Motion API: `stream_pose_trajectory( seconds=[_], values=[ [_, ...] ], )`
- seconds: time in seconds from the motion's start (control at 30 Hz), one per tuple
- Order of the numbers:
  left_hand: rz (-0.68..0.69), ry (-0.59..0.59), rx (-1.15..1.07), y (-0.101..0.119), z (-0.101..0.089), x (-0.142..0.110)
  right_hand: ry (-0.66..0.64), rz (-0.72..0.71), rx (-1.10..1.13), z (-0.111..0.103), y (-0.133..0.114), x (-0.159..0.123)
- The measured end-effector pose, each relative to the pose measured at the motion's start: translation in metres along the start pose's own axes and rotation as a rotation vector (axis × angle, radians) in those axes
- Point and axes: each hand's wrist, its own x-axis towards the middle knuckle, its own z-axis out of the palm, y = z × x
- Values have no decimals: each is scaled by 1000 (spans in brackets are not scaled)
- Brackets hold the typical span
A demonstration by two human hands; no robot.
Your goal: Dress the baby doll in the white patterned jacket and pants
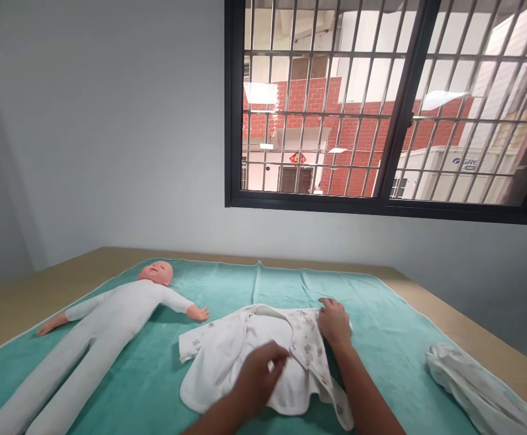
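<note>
Left hand: While its thumb and curled index finger come close together over the front of the shirt, the left hand [263, 371] has a grip that may or may not hold fabric; I cannot tell.
Right hand: The right hand [335, 324] lies at the shirt's upper right part, fingers bent over the edge; whether its grip is clenched on the cloth, I cannot tell.
Shirt: The small white shirt [227, 347], with a little print, is spread at the middle of the near side, neckline toward the wall, one sleeve out to the left.
Second garment: A crumpled whitish garment [467, 377] lies well apart, at the right edge of the cover.
Doll: The baby doll [125, 308], in a white bodysuit, lies on its back left of the shirt, head toward the wall, arms spread.
Cover: A green cloth [245, 281] lies under them all.
Desk: The wooden desk [89, 266] shows around the cloth.
Wall: Behind stands a pale wall [132, 121].
Window: The dark-framed window [233, 121] has metal bars, with red brick beyond.
</note>
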Motion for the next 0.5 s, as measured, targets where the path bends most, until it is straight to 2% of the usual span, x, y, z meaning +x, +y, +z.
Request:
stream_pose_trajectory(
  seconds=[0.03, 0.1, 0.17, 0.23, 0.27, 0.33, 0.4, 0.47, 0.5],
  values=[
    [-81, 82, 40, -9, -13, 4, -21, -49, 16, -1, -8, -4],
    [-97, 137, 184, -33, -32, 8, -73, -158, 52, -8, -22, -18],
    [-69, 61, 291, -59, -40, 10, -152, -309, 115, -17, -34, -38],
    [-79, 5, 379, -79, -35, 9, -288, -499, 216, -24, -43, -60],
    [-81, -17, 415, -84, -30, 8, -351, -551, 252, -27, -46, -71],
    [-69, -55, 450, -85, -21, 5, -443, -551, 282, -28, -49, -87],
    [-52, -91, 400, -77, -20, 2, -485, -486, 275, -28, -49, -96],
    [-79, -60, 285, -70, -37, -1, -493, -444, 281, -31, -47, -99],
    [-112, -7, 235, -71, -53, -4, -482, -437, 301, -33, -48, -98]
  ],
)
